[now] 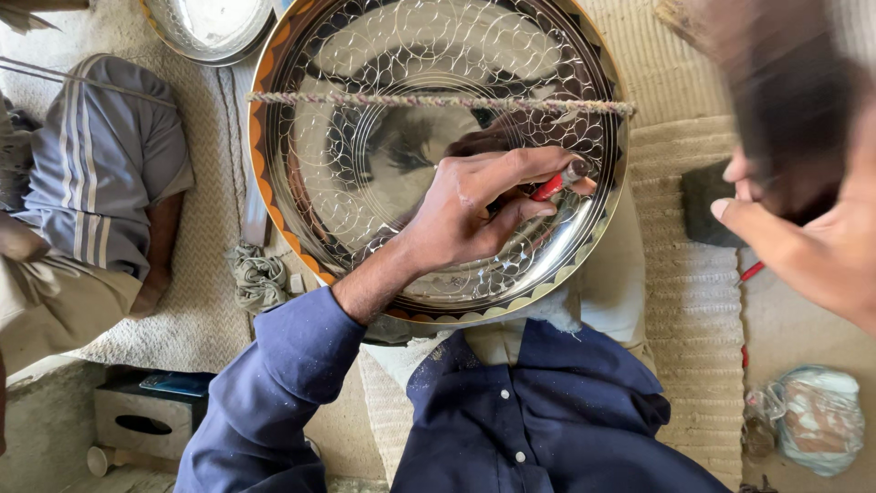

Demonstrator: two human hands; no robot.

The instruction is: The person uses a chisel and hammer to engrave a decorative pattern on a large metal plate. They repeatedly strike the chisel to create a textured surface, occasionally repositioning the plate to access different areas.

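One large round metal tray [365, 164], engraved with looping patterns, rests tilted on the person's lap, a twisted cord [438, 102] stretched across its upper part. It looks stiff, slick and fairly heavy, best gripped at the scalloped rim. Left hand [474, 205] pinches a red-handled tool [558, 183] near the tray's right edge. Right hand [803, 228] is raised and blurred; its grip cannot be told.

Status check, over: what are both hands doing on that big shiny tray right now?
Left hand grips a red-handled tool on the engraved metal tray. Right hand raised off the tray, blurred, grip unclear. Twisted cord stretched across the tray.
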